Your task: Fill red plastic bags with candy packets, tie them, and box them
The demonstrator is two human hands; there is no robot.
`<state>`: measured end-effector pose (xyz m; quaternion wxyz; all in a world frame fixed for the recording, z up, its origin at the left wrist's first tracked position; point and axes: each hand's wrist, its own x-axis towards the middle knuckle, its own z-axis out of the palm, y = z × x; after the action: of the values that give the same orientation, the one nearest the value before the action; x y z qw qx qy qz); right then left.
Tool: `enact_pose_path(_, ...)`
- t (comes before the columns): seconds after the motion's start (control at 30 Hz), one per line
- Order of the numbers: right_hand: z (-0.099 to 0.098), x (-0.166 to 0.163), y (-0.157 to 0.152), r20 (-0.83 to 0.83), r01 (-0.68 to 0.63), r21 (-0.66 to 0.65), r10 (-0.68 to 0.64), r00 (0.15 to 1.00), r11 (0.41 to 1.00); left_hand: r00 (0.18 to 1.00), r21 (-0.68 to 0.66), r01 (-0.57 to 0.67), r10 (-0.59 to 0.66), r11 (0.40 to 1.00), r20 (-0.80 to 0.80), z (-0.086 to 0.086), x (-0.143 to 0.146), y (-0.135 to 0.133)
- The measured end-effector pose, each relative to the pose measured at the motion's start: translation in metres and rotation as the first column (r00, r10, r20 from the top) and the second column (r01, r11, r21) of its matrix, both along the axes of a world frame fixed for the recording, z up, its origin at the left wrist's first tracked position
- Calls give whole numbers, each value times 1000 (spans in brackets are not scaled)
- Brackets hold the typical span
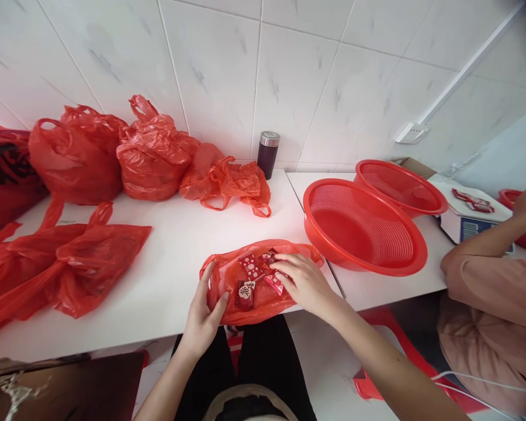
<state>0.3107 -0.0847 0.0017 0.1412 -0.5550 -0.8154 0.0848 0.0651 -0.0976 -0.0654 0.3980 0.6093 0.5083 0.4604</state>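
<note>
A red plastic bag (245,316) lies spread at the table's front edge, its mouth facing up. Several small red and pink printed packets (246,294) are inside it. My left hand (204,313) grips the bag's left rim, thumb inside and fingers around the outside. Over the right part of the opening is my right hand (304,283), its fingers bent down onto the small packets and closed around one of them. That packet is partly covered by the fingers.
Two red perforated baskets (403,260) stand to the right. Several red plastic bags (153,158) line the wall, with more (87,269) at left. A dark flask (267,156) stands at the back. Beyond the baskets are a scale (458,213) with packets and another person's arm (486,240).
</note>
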Motion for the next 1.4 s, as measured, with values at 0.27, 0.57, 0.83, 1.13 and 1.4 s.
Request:
enact_pose_path(0.27,-36,-30,7,184,-138,-189,173,968,972,1000,26,10,-9,1000,-15,-1,-1,0)
enact_pose_path(0.57,-23,-18,16,36,-146,-172,154,987,974,1000,32,3,-2,999,-14,0,1,0)
enact_pose_path(0.83,22,38,-18,93,158,188,-177,980,969,999,-129,30,-29,991,14,20,-17,-11)
enact_pose_path(1.13,-2,56,-39,71,380,85,-386,920,921,970,-236,-80,130,969,204,17,-28,-13)
enact_pose_path(1.4,3,46,-28,-440,376,-25,-348,828,926,934,-322,1,114,947,338,44,-21,-17)
